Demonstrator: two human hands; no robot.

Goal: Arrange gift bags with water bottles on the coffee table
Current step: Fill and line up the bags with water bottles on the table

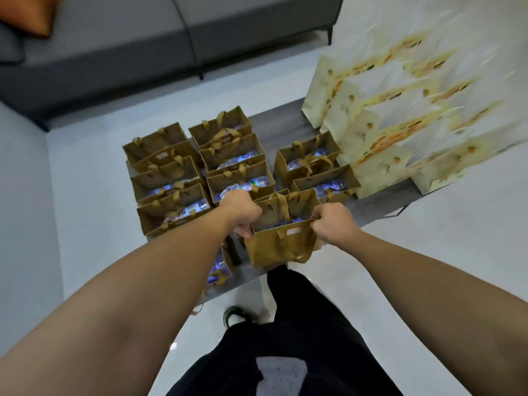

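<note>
The left hand (pixel 243 214) is gripping one side of a brown gift bag (pixel 281 241), fingers curled around its top edge. The right hand (pixel 333 224) is pinching the other side. The bag is sitting between both hands, at the near edge of the gray coffee table (pixel 288 124). Water bottles (pixel 288 222) are showing inside it. Just past the hands, more brown bags (pixel 200 170) are standing in rows. Farther off to the right, tall yellow bags (pixel 380 132) are standing together. A gray sofa (pixel 114 50) is sitting far behind.
</note>
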